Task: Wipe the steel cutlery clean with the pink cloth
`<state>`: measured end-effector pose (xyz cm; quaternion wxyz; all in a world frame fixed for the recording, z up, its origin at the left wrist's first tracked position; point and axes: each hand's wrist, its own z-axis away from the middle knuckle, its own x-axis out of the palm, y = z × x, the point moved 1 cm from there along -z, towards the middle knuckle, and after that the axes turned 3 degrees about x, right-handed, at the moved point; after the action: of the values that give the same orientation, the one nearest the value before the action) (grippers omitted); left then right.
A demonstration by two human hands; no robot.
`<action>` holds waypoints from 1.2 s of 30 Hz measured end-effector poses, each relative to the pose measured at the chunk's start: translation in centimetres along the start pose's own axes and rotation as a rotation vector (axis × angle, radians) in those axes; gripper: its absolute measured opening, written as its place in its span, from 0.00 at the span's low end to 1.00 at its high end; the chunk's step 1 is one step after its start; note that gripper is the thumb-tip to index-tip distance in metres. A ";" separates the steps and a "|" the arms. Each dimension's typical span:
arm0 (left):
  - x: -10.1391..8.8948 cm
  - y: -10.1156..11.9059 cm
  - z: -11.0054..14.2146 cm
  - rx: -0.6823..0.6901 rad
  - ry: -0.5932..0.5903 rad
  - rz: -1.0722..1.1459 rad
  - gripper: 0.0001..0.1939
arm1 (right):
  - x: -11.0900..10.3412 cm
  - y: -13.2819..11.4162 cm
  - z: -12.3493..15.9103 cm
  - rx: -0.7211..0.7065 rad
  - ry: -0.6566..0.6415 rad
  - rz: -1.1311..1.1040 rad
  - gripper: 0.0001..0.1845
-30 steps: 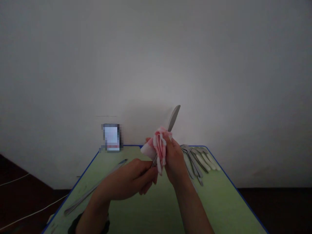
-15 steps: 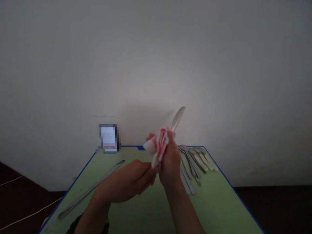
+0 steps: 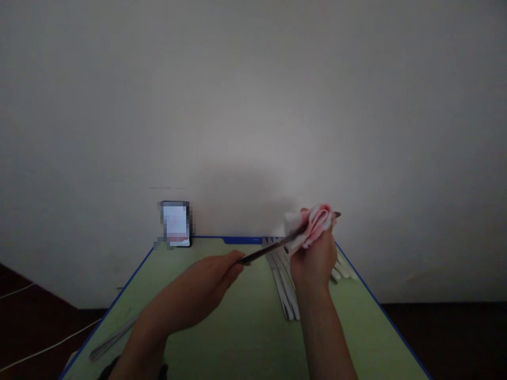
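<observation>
Lying nearest, at the left of the green table point(image 3: 229, 338), is slim metal cutlery point(image 3: 113, 340), partly hidden; number of pieces unclear. The left hand point(image 3: 204, 285) has its fingers closed on one end of a metal utensil point(image 3: 269, 249), a hold that appears to steady it and leave the length free. The utensil slants up to the right, clear of the tabletop. The right hand point(image 3: 316, 258) has its fingers wrapped round a bunched pink-and-white cloth point(image 3: 319, 224), folded about the utensil, presumably for contact on both faces; the tip protrudes beyond. Further back, metal cutlery point(image 3: 279, 285) and pale handles point(image 3: 344, 268) lie roughly side by side, seemingly aligned for order. A blurred screen point(image 3: 176, 224) leans near the wall point(image 3: 253, 105), apparently for viewing.
</observation>
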<state>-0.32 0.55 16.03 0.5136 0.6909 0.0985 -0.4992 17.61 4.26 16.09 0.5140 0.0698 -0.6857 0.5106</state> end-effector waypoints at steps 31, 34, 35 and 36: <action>0.7 -1.3 -1.1 0.109 0.056 0.142 0.18 | 0.7 -0.3 0.0 0.104 -0.058 -0.183 0.15; 1.0 -1.2 -1.5 0.081 0.084 0.107 0.17 | 1.0 1.7 1.2 0.194 -0.120 -0.123 0.15; 1.1 -1.0 -1.6 0.076 0.092 0.099 0.16 | 1.1 2.4 1.7 0.221 -0.141 -0.093 0.15; 1.2 -0.9 -1.6 0.072 0.098 0.089 0.16 | 1.1 3.1 2.3 0.247 -0.160 -0.059 0.15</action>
<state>0.63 1.80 14.53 0.5048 0.7360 0.0747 -0.4448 13.71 4.47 15.10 0.4601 0.1932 -0.6541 0.5684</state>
